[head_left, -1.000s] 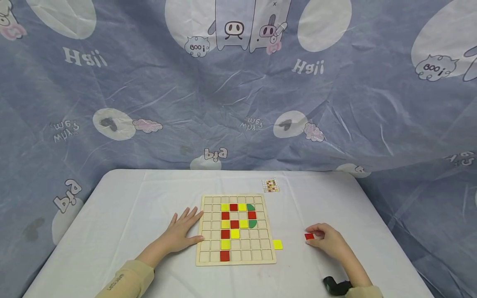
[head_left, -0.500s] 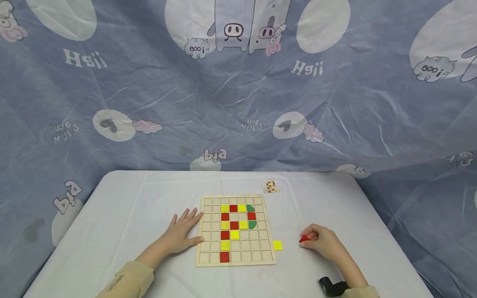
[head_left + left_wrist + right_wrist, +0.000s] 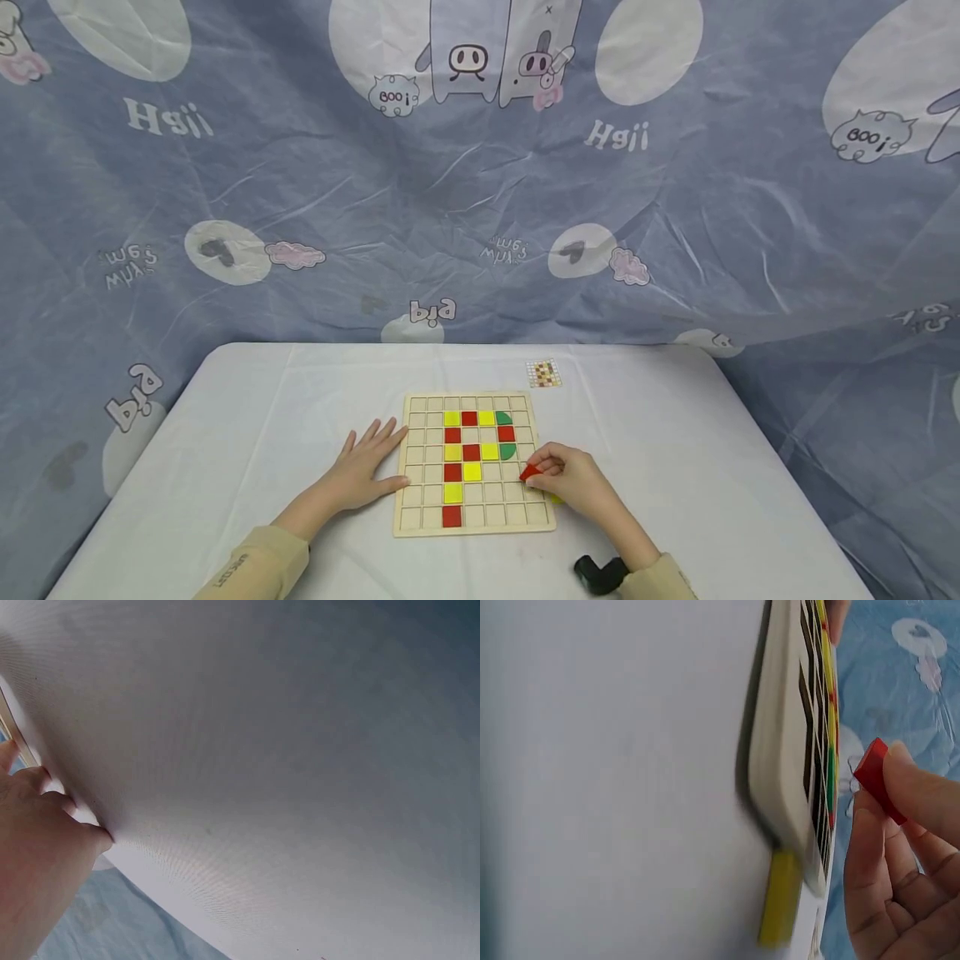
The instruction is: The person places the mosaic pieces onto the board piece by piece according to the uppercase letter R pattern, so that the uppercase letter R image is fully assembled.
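Observation:
My right hand [image 3: 576,482] pinches a red square tile [image 3: 877,778] between thumb and fingers, over the right part of a wooden grid board [image 3: 495,518]. On the board, red and yellow square tiles and two green rounded tiles [image 3: 507,452] form a P-like shape with a short diagonal. Spread out flat, my left hand [image 3: 365,468] touches the board's left edge with thumb and fingertips. A yellow tile [image 3: 780,900] lies on the table against the board's right side, mostly covered by my right hand in the head view.
A small printed pattern card [image 3: 543,373] lies behind the board on the white-covered table [image 3: 675,417]. A black strap-like device [image 3: 600,575] sits at my right wrist. Patterned blue cloth [image 3: 337,208] hangs behind the table.
My right hand has carried the red tile leftward from the open table to over the board, turning it in the fingers. My left hand has stayed in place.

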Action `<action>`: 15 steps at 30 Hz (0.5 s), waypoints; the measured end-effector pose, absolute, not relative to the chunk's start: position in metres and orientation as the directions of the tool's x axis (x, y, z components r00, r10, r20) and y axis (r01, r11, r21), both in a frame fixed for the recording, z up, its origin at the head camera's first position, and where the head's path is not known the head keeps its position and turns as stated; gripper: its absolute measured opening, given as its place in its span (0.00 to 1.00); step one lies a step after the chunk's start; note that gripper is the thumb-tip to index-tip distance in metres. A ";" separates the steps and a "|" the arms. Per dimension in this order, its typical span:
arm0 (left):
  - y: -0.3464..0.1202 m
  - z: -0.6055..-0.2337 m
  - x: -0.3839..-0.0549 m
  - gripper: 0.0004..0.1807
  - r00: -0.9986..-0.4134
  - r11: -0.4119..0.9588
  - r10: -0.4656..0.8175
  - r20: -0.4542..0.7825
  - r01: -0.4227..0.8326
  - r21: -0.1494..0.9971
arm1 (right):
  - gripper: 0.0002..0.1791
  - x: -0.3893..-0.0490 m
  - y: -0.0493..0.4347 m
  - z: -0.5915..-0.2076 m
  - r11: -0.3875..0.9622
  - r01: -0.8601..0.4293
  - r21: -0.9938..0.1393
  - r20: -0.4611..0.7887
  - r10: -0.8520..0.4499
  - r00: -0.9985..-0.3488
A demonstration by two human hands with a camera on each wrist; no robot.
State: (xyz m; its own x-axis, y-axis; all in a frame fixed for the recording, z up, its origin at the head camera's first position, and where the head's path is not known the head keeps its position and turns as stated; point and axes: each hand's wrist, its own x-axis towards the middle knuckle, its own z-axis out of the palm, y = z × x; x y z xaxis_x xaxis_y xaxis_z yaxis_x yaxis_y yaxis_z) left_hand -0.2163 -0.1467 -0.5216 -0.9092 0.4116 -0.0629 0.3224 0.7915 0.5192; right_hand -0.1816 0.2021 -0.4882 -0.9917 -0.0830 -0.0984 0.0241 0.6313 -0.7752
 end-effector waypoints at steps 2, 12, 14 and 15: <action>-0.146 -0.522 -0.217 0.46 -0.909 0.792 0.412 -0.065 0.321 0.519 | 0.11 -0.182 0.194 -0.490 0.620 -0.007 -0.784 -0.084 -0.118 -0.989; -0.146 -0.524 -0.219 0.46 -0.914 0.805 0.400 -0.072 0.312 0.505 | 0.09 -0.183 0.169 -0.495 0.585 -0.090 -0.806 -0.059 -0.230 -0.971; -0.146 -0.524 -0.218 0.46 -0.914 0.804 0.400 -0.073 0.311 0.506 | 0.07 -0.182 0.165 -0.496 0.587 -0.099 -0.804 -0.066 -0.254 -0.965; -0.146 -0.524 -0.218 0.46 -0.913 0.805 0.400 -0.077 0.310 0.507 | 0.06 -0.182 0.164 -0.496 0.593 -0.105 -0.798 -0.070 -0.265 -0.962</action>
State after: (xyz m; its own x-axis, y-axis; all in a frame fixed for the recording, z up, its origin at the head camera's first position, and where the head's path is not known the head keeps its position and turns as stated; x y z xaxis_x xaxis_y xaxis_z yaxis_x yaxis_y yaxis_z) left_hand -0.2180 -0.1460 -0.5243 -0.9132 0.4001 -0.0768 0.3099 0.8046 0.5066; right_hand -0.1822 0.1642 -0.4961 -0.9616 -0.2654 -0.0702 -0.1054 0.5928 -0.7984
